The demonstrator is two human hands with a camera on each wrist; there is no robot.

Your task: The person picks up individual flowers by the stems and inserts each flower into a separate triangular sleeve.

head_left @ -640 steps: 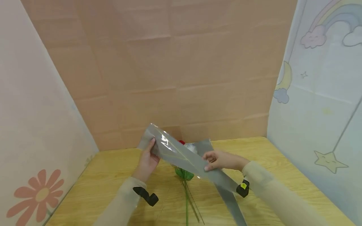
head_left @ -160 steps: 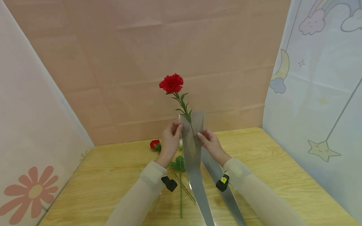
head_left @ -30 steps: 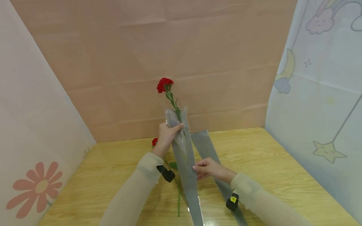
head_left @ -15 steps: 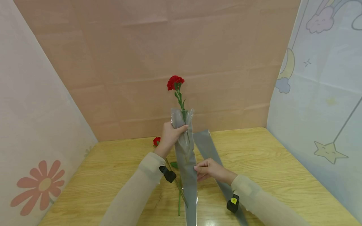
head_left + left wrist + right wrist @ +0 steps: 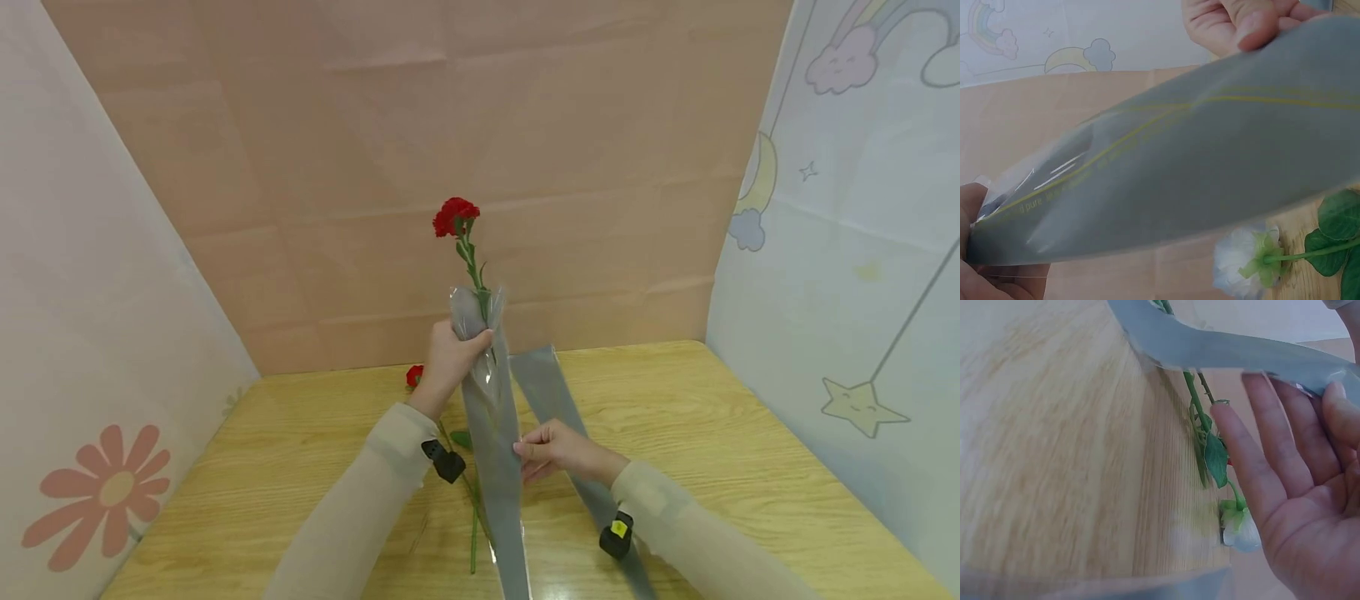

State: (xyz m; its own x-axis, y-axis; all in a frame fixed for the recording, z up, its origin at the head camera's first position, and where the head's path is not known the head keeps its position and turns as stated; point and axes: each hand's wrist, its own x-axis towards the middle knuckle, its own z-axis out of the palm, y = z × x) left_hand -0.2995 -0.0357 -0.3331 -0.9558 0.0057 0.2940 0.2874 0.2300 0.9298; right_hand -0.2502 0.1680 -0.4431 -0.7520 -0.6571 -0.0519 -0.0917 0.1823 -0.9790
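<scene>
A red carnation (image 5: 455, 217) stands upright with its bloom and upper leaves above a grey flower sleeve (image 5: 498, 483), clear on its front. My left hand (image 5: 447, 360) grips the sleeve near its top, thumb across the front over the stem. Lower down, my right hand (image 5: 558, 452) pinches the sleeve's right edge between thumb and index finger. Its other fingers (image 5: 1266, 431) are extended in the right wrist view. Gold lines and lettering run along the sleeve's clear side in the left wrist view. The sleeve's lower end runs out of the head view.
Another grey sleeve (image 5: 547, 383) lies on the wooden table (image 5: 712, 450), partly behind the right forearm. A red flower (image 5: 414, 376) lies at the back left. A white rose (image 5: 1241, 259) with green leaves (image 5: 1335, 231) lies behind the held sleeve. Patterned cloth walls enclose the table.
At first both hands held a flat sleeve; later the carnation stood in it, hands at its top edges. Since then the left hand has wrapped round it and the right moved lower. Recently only slight sway.
</scene>
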